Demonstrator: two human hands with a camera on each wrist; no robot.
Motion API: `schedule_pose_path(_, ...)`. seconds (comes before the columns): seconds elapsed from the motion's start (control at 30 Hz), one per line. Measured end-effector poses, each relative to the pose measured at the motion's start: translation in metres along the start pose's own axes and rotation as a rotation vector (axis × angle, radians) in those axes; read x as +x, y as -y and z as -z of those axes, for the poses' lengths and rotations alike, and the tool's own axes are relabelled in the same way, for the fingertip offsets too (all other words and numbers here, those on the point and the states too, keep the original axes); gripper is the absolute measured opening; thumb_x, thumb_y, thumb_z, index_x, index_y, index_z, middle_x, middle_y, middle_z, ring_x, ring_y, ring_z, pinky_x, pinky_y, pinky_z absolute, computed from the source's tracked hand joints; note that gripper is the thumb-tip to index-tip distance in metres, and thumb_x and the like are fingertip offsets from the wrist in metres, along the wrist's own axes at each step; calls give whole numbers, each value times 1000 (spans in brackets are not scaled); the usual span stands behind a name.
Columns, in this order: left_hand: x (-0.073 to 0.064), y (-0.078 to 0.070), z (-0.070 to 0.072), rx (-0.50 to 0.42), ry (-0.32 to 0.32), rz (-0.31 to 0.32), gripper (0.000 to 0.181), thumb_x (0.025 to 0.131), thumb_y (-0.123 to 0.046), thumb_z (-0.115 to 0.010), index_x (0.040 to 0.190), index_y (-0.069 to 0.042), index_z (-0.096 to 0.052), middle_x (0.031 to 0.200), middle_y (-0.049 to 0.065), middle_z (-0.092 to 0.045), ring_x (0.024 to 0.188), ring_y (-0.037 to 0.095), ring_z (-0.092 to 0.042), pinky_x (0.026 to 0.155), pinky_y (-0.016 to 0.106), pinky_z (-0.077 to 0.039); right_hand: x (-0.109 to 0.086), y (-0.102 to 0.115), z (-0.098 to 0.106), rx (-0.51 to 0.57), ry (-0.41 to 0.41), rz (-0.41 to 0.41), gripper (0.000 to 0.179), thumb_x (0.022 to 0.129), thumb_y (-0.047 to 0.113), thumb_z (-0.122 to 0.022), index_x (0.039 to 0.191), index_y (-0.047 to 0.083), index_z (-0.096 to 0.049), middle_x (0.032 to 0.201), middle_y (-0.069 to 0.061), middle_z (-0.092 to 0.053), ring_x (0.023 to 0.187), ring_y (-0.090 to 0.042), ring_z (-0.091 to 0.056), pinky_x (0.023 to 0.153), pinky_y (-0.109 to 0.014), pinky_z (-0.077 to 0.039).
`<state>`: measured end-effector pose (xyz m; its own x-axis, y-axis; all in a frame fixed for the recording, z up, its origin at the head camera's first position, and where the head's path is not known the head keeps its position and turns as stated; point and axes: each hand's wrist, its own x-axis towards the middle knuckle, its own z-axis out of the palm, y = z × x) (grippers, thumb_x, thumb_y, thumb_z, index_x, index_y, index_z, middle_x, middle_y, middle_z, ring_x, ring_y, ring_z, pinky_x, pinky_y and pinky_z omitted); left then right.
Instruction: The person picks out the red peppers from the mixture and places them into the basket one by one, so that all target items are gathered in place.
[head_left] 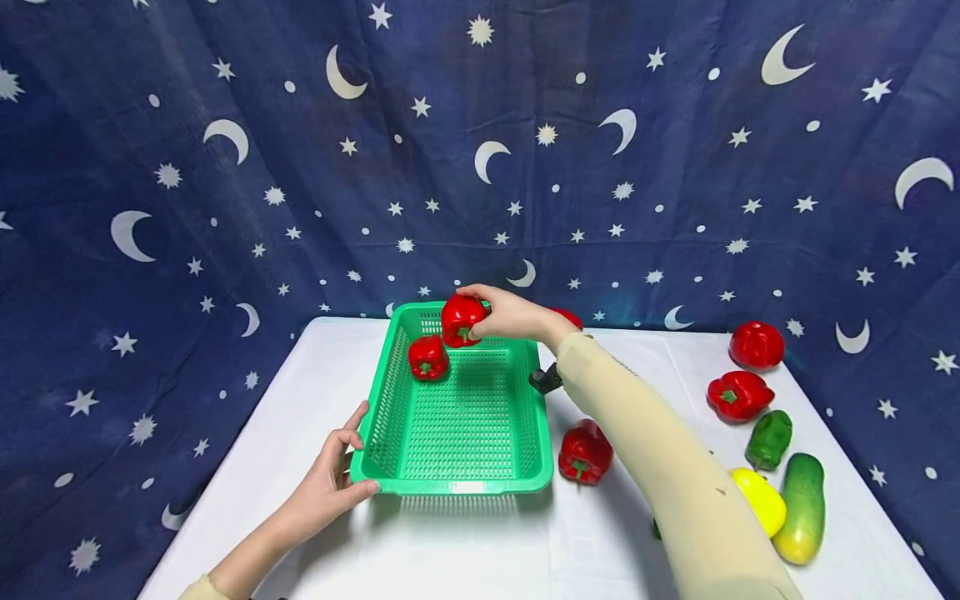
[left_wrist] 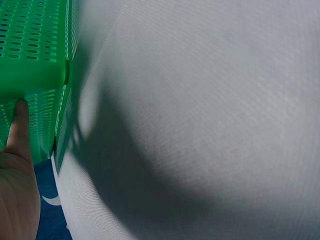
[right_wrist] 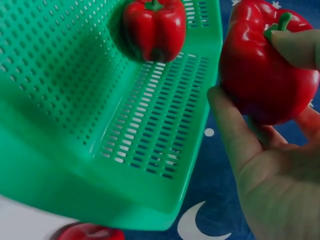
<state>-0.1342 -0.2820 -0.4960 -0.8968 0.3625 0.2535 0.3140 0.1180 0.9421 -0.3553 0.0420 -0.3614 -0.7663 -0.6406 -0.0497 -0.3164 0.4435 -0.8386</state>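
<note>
R grip (head_left: 512,317) holds red pepper (head_left: 459,315) w/ stem (right_wrist: 284,22) at thumb (right_wrist: 300,47), nr bskt rim (head_left: 415,307).

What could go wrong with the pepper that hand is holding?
The shiny, rounded red bell pepper in the right hand might slip. Dropped, it could bump the blocky red bell pepper inside the green perforated plastic basket. The left hand, at the basket's near-left corner, might tip it.

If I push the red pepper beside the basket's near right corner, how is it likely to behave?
The red pepper may roll, since its sides are rounded. That roll would probably be uneven, given its lobed shape and the green stem sticking out. Its glossy skin suggests it could be a bit slippery to grip.
</note>
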Motion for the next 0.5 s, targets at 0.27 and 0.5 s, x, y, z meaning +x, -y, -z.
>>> schedule_pose_path(0.27, 1, 2, 0, -34, 7, -23, 45, 91, 10, -67, 116, -1, -31, 172, 11, 2, 126, 35, -53, 78, 33, -56, 11, -4, -8, 55, -1, -57, 79, 82, 3, -71, 154, 21, -43, 139, -4, -51, 116, -26, -55, 92, -38, -52)
schedule_pose_path(0.5, 0, 0, 0, -8, -7, 10, 46, 91, 6, -69, 117, -4, -33, 172, 7, 0, 127, 41, -50, 78, 34, -56, 20, -4, -16, 140, 34, -107, 81, 82, -2, -67, 155, 18, -41, 141, -7, -47, 117, -29, -54, 83, -36, -56)
